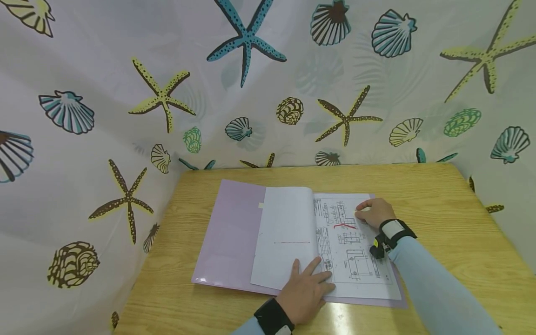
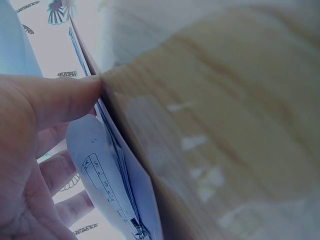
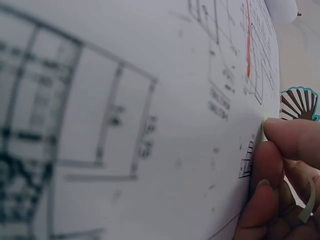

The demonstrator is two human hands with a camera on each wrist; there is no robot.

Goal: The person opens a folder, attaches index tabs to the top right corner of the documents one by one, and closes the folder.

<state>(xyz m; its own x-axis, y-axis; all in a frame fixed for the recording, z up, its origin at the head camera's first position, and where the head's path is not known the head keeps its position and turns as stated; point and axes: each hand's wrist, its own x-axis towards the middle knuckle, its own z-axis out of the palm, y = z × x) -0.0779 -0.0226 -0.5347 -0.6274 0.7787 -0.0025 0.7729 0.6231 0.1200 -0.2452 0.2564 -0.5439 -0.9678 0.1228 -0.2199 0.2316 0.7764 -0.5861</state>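
A lilac folder [image 1: 236, 232] lies open on the table with printed sheets inside. Its right-hand page [image 1: 335, 274] carries technical drawings and a red pen mark. My left hand [image 1: 304, 293] rests with spread fingers on the lower edge of the pages near the fold; in the left wrist view the thumb [image 2: 65, 97] touches the folder's edge. Over the page's upper right edge, my right hand [image 1: 376, 212] pinches a small pale yellow sticky tab [image 1: 357, 212] against the paper. A pale strip [image 3: 309, 195] also shows among its curled fingers in the right wrist view.
Another pale yellow tab [image 1: 261, 205] sticks out at the left page's edge. The wooden table [image 1: 444, 223] extends around the folder. A white curtain [image 1: 268, 139] printed with shells and starfish hangs behind it and at the sides.
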